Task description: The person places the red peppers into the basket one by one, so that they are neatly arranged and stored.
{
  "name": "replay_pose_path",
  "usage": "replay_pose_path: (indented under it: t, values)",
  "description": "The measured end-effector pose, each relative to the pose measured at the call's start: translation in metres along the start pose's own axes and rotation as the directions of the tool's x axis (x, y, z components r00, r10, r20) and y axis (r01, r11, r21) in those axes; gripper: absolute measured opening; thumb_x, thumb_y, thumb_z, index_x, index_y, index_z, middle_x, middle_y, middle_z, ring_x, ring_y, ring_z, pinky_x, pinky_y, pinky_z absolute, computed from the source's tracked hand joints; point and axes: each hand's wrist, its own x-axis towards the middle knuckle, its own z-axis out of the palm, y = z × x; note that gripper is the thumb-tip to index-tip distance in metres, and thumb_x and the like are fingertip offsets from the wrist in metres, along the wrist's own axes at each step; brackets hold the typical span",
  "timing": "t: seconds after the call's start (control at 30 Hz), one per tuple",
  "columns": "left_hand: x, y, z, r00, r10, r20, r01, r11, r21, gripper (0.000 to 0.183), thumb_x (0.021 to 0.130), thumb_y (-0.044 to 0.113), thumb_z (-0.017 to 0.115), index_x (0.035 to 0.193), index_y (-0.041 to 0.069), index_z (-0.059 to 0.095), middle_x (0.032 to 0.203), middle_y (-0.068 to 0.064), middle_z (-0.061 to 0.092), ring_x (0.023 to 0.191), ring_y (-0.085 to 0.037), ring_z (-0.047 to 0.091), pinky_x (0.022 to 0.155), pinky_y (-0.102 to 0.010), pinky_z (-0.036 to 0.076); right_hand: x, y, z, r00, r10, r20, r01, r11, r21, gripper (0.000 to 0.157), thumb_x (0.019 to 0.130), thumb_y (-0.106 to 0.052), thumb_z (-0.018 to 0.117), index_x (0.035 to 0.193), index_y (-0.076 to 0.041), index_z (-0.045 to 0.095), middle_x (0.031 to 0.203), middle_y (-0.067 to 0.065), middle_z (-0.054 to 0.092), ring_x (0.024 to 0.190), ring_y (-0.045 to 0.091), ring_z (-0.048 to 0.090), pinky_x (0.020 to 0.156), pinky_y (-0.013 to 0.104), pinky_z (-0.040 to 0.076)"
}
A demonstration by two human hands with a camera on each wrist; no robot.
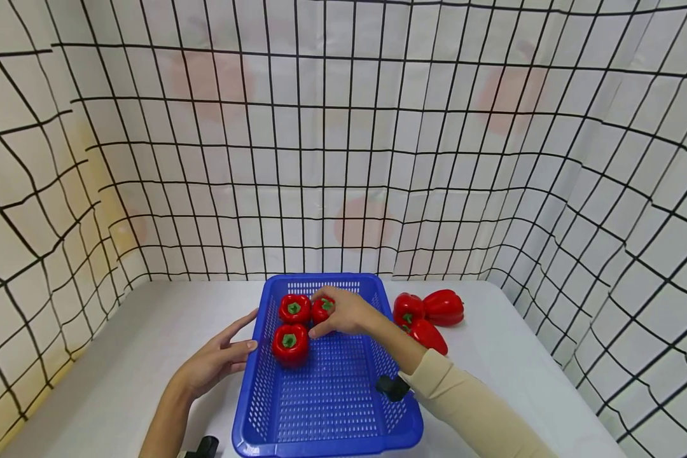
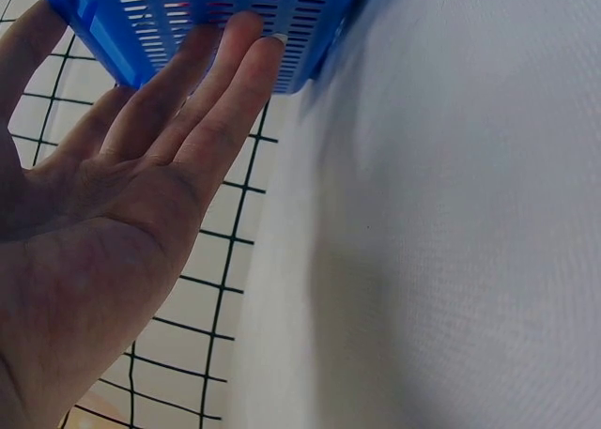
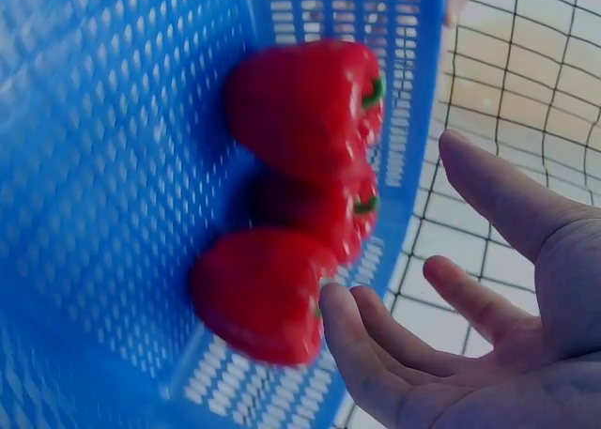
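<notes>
Three red bell peppers with green stems stand upright in the blue plastic basket (image 1: pixel 326 450): a near-left pepper (image 1: pixel 290 346), a far-left pepper (image 1: pixel 294 310) and a far-middle pepper (image 1: pixel 321 311). My right hand (image 1: pixel 346 312) is over the far-middle one. In the right wrist view its fingers are spread, their tips close by or touching that pepper (image 3: pixel 258 293); none is curled round it. My left hand (image 1: pixel 217 359) has its fingers extended against the basket's left wall, as the left wrist view shows too.
Outside the basket's right side several more peppers lie on the white table: an upright-looking pepper (image 1: pixel 408 308), a pepper on its side (image 1: pixel 444 308) and another lying pepper (image 1: pixel 428 336). Black wire mesh (image 1: pixel 352 149) before a white sheet surrounds the table's back and sides.
</notes>
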Motion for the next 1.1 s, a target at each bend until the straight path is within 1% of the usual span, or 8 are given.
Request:
replay_pose_path:
  t: [0.07, 0.13, 0.33, 0.5, 0.6, 0.67, 0.9, 1.1]
  values:
    - [0.0, 0.0, 0.0, 1.0, 0.003, 0.002, -0.003, 1.0, -0.002, 0.08, 0.101, 0.03, 0.06, 0.164, 0.031, 0.011, 0.154, -0.025, 0.046, 0.121, -0.036, 0.067, 0.102, -0.047, 0.054, -0.005, 0.002, -0.01, 1.0, 0.008, -0.013, -0.008, 1.0, -0.018, 0.068, 0.078, -0.027, 0.089, 0.138, -0.017, 0.059, 0.127, 0.016, 0.065, 0.105, 0.027, 0.064, 0.09, 0.047, 0.058]
    - [0.0, 0.0, 0.0, 1.0, 0.002, 0.004, -0.002, 1.0, -0.004, 0.08, 0.101, 0.029, 0.06, 0.164, 0.031, 0.011, 0.154, -0.025, 0.046, 0.121, -0.036, 0.067, 0.103, -0.047, 0.053, -0.01, 0.005, -0.019, 0.999, 0.016, -0.035, -0.017, 0.999, -0.04, 0.069, 0.078, -0.028, 0.088, 0.139, -0.019, 0.058, 0.126, 0.017, 0.066, 0.107, 0.028, 0.065, 0.088, 0.046, 0.06]
    - [-0.001, 0.0, 0.0, 1.0, -0.006, -0.006, 0.006, 1.0, 0.0, 0.081, 0.101, 0.03, 0.061, 0.164, 0.032, 0.011, 0.155, -0.025, 0.044, 0.121, -0.036, 0.067, 0.103, -0.047, 0.053, -0.026, 0.018, -0.043, 0.992, 0.072, -0.102, -0.079, 0.995, -0.06, 0.072, 0.078, -0.028, 0.088, 0.142, -0.024, 0.055, 0.13, 0.02, 0.064, 0.113, 0.036, 0.066, 0.085, 0.051, 0.061]
    - [-0.001, 0.0, 0.0, 1.0, -0.005, -0.009, 0.005, 1.0, 0.004, 0.081, 0.101, 0.031, 0.061, 0.164, 0.033, 0.011, 0.156, -0.025, 0.042, 0.122, -0.036, 0.066, 0.103, -0.047, 0.053, -0.038, 0.035, -0.06, 0.988, 0.076, -0.136, -0.089, 0.991, -0.097, 0.075, 0.078, -0.031, 0.087, 0.144, -0.02, 0.053, 0.133, 0.023, 0.062, 0.12, 0.04, 0.063, 0.085, 0.052, 0.061]
    - [-0.001, 0.0, 0.0, 1.0, -0.006, -0.011, 0.006, 1.0, 0.002, 0.08, 0.101, 0.03, 0.061, 0.164, 0.033, 0.012, 0.156, -0.025, 0.043, 0.122, -0.036, 0.066, 0.103, -0.048, 0.053, -0.046, 0.045, -0.068, 0.985, 0.08, -0.15, -0.098, 0.989, -0.111, 0.076, 0.079, -0.033, 0.086, 0.145, -0.018, 0.052, 0.133, 0.025, 0.062, 0.116, 0.041, 0.064, 0.083, 0.05, 0.062]
    - [-0.001, 0.0, 0.001, 1.0, -0.005, -0.013, 0.005, 1.0, 0.002, 0.081, 0.101, 0.03, 0.061, 0.164, 0.033, 0.012, 0.156, -0.025, 0.043, 0.122, -0.037, 0.066, 0.102, -0.048, 0.053, -0.051, 0.052, -0.072, 0.984, 0.086, -0.158, -0.104, 0.989, -0.108, 0.077, 0.079, -0.032, 0.086, 0.146, -0.017, 0.051, 0.13, 0.025, 0.063, 0.108, 0.04, 0.068, 0.08, 0.048, 0.063]
    - [0.0, 0.0, 0.001, 1.0, -0.004, -0.016, 0.004, 1.0, 0.01, 0.081, 0.101, 0.031, 0.061, 0.164, 0.033, 0.012, 0.156, -0.025, 0.042, 0.122, -0.036, 0.066, 0.102, -0.047, 0.054, -0.064, 0.076, -0.078, 0.972, 0.105, -0.213, -0.137, 0.98, -0.145, 0.079, 0.079, -0.034, 0.086, 0.146, -0.014, 0.05, 0.135, 0.025, 0.061, 0.118, 0.044, 0.063, 0.085, 0.054, 0.061]
    - [0.0, 0.0, 0.001, 1.0, -0.003, -0.013, 0.003, 1.0, 0.009, 0.08, 0.101, 0.031, 0.061, 0.164, 0.033, 0.012, 0.156, -0.025, 0.043, 0.122, -0.036, 0.066, 0.102, -0.047, 0.054, -0.072, 0.1, -0.077, 0.959, 0.158, -0.233, -0.191, 0.974, -0.122, 0.08, 0.078, -0.035, 0.087, 0.144, -0.011, 0.051, 0.129, 0.026, 0.063, 0.114, 0.042, 0.062, 0.081, 0.052, 0.062]
